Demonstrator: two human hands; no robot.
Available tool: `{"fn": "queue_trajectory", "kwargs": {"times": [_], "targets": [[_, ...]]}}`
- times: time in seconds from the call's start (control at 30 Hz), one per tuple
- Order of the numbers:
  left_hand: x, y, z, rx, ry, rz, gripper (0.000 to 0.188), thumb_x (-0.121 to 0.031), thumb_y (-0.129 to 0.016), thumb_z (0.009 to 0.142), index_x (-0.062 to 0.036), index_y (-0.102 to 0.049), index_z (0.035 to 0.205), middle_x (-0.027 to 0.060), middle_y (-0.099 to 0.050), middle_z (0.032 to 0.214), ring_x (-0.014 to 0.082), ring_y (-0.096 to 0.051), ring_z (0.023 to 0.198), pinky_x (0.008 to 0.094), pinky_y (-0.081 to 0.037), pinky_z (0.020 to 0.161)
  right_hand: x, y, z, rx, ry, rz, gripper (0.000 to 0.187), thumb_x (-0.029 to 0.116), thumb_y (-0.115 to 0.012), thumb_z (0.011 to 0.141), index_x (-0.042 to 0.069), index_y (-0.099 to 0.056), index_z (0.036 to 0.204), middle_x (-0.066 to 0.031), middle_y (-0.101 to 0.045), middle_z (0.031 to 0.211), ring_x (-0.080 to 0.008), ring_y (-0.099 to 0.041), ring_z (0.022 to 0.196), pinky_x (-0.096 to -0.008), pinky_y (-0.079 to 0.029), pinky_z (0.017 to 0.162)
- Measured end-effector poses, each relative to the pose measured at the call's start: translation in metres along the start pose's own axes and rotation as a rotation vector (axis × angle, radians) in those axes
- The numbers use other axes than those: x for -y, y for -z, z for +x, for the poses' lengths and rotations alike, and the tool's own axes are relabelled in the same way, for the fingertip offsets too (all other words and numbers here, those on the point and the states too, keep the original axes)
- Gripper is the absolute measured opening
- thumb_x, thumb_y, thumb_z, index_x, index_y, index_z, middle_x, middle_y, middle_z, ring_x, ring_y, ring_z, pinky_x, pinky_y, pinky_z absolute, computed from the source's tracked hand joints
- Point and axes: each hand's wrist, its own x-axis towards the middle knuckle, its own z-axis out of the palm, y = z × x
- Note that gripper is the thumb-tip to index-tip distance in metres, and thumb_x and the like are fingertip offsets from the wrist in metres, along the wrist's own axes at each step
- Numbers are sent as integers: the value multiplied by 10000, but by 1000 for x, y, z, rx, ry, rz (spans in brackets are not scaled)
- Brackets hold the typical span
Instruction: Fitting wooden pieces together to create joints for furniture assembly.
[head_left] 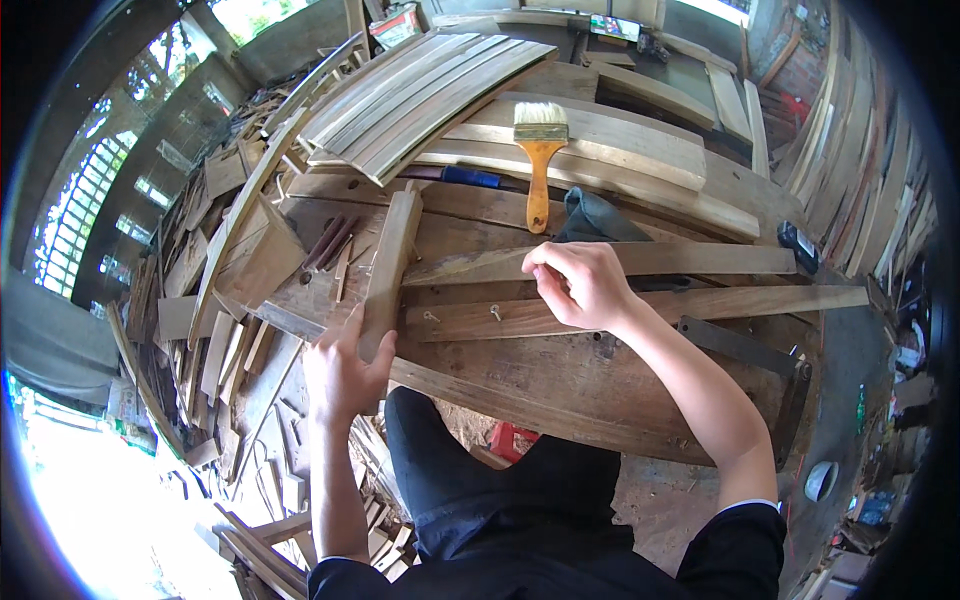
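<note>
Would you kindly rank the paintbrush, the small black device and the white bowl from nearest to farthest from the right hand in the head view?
From the right hand:
1. Paintbrush: just beyond the hand, slightly left.
2. Small black device: to the right, by a board's right end.
3. White bowl: lower right in the picture, past the bench's edge.

Two hands (348, 365) (582, 286), one brush (540, 172)
</note>
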Motion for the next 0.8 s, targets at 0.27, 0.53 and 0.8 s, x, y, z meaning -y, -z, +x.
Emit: {"fn": "queue_trajectory", "kwargs": {"times": [0.27, 0.53, 0.8], "targets": [[11, 7, 4, -12, 27, -122, 451, -343, -762, 818, -22, -713, 1131, 161, -723, 789, 287, -713, 687, 373, -568, 647, 13, 9, 5, 36, -56, -72, 44, 33, -620, 837, 76, -620, 848, -51, -633, 660, -195, -625, 541, -316, -462, 504], [78, -10, 7, -147, 160, -198, 215, -246, -731, 837, -58, -748, 939, 99, -721, 801, 235, -704, 711, 341, -553, 658, 15, 0, 11, 89, -27, -105, 70, 21, -618, 840, 90, -614, 851, -39, -666, 701, -196, -660, 586, -301, -492, 537], [66, -37, 59, -141, 131, -25, 292, -319, -668, 880, -87, -718, 1050, 128, -704, 930, 343, -687, 850, 448, -541, 742, 9, 2, 7, 70, -22, -101, 55, 31, -616, 841, 86, -618, 845, -38, -675, 714, -194, -671, 602, -301, -502, 545]]}}
